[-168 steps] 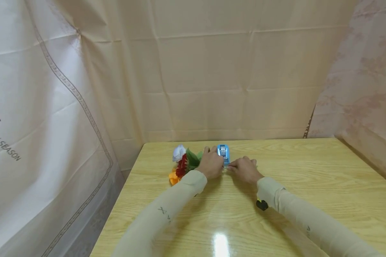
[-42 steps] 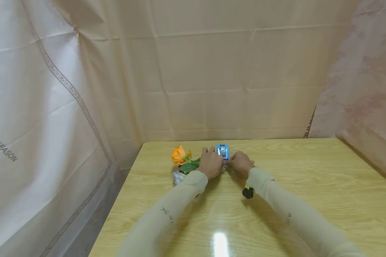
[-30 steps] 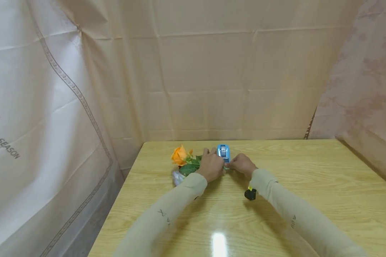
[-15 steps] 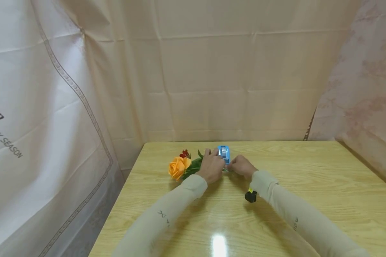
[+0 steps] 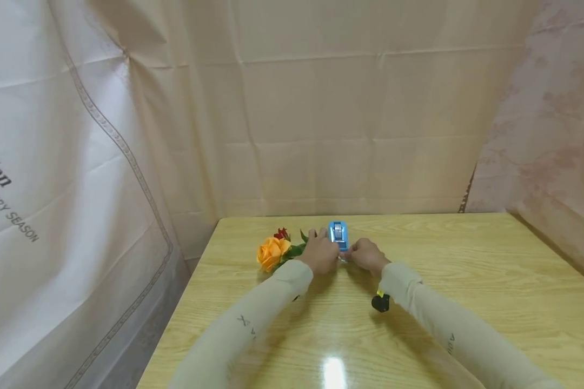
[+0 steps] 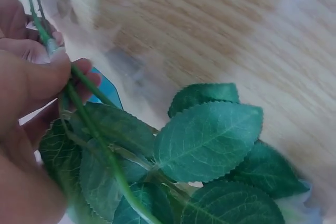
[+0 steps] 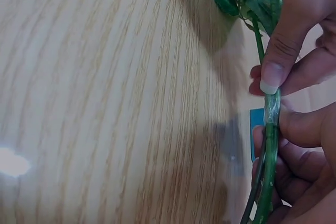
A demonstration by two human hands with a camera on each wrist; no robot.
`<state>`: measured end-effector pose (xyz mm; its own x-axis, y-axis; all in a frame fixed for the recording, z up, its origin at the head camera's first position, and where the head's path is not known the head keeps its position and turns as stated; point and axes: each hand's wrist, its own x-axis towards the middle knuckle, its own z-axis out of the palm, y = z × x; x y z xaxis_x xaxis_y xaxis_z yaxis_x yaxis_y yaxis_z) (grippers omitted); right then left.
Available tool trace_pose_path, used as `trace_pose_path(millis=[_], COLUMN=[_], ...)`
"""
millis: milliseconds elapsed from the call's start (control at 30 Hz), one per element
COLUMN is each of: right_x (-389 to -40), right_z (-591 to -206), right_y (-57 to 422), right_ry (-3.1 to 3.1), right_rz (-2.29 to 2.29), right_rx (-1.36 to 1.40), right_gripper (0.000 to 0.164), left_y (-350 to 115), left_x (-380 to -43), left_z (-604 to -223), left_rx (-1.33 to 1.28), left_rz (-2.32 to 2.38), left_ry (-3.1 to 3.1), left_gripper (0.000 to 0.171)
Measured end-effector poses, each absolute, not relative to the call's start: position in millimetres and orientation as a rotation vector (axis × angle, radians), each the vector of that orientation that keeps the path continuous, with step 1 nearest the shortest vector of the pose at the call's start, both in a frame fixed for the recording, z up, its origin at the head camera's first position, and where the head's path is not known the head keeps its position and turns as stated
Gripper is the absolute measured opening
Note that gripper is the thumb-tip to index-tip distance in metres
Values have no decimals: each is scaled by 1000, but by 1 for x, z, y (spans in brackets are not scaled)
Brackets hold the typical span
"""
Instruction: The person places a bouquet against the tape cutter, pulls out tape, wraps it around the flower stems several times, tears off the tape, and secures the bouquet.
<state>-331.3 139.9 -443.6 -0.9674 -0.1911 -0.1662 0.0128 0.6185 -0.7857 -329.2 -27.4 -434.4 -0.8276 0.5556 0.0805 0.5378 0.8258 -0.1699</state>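
Observation:
My left hand (image 5: pixel 320 253) grips the green stems (image 7: pixel 270 166) of a bunch of artificial flowers between thumb and fingers. An orange rose (image 5: pixel 272 254) and a smaller red flower (image 5: pixel 282 234) stick out to its left, with green leaves (image 6: pixel 210 140) below the blooms. Clear tape (image 7: pixel 272 109) wraps the stems between the two hands. My right hand (image 5: pixel 367 254) pinches the stems just below that wrap, thumb on one side and fingers curled on the other. A pale petal (image 6: pixel 299 208) shows behind the leaves in the left wrist view.
A blue tape dispenser (image 5: pixel 338 235) stands just beyond the hands, partly behind the left fingers. The wooden table (image 5: pixel 448 281) ends at a beige cloth backdrop (image 5: pixel 321 135). White printed cloth (image 5: pixel 68 216) hangs on the left.
The bunch has turned in my hands: the orange rose has come forward, the red flower shows behind it, and the white flower has gone from the head view. The dispenser stays put.

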Motion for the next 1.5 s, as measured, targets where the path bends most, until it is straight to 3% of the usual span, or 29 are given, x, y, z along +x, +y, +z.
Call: trace_pose_path(millis=[133, 300, 600, 833, 1033, 1267, 1500], right_x=[-333, -336, -333, -331, -333, -333, -333], right_z=[-447, -447, -441, -438, -438, -441, -438], right_y=[143, 148, 152, 153, 158, 163, 166], right_ry=[2557, 2557, 2528, 2445, 2401, 2359, 2287], right_rz=[-1314, -1329, -1343, -1371, -1385, -1402, -1416], right_rx=[-154, -165, -178, -158, -175, -149, -158], right_gripper=[27, 17, 18, 33, 29, 41, 31], left_y=[-26, -24, -26, -30, -32, -35, -36], left_x=[-324, -318, -320, -320, -319, -318, -319], left_z=[-433, -429, -431, -433, -431, -432, -434], left_rx=[-932, -1014, -1065, -1067, -1069, -1099, -1140], left_rz=[296, 471, 668, 689, 696, 684, 665], left_ry=[-2779, -2652, -2476, -2425, -2400, -2293, -2175], left_gripper=[18, 16, 16, 13, 11, 12, 19])
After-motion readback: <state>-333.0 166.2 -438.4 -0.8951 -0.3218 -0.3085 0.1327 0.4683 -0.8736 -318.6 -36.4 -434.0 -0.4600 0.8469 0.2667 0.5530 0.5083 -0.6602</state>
